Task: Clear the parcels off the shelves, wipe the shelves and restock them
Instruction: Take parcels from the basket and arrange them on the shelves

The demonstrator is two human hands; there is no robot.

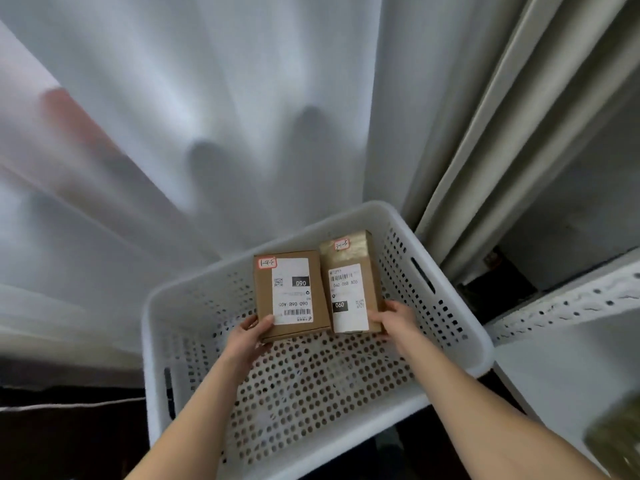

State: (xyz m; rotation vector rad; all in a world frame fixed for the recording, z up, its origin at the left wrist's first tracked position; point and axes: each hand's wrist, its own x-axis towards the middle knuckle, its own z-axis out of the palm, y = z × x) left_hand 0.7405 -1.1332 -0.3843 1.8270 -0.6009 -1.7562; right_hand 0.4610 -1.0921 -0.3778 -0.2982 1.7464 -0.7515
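Setting two parcels into the basket [450,306].
Your left hand [251,336] grips the wide parcel [291,292], your right hand [393,318] the narrow parcel [349,282], fingers [266,322] curled round each, inside the basket; lower both flat, side by side, before letting go.

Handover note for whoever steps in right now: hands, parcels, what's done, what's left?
Left hand: grips the wide box at its near corner.
Right hand: grips the narrow box at its near end.
Both boxes are side by side, labels up, inside the basket at its far end. I cannot tell if they rest on its floor. No other parcels are in it.
The shelf is to the right.
Done: two parcels brought to the basket.
Left: release them, finish clearing, wipe, restock. No cloth is in view.
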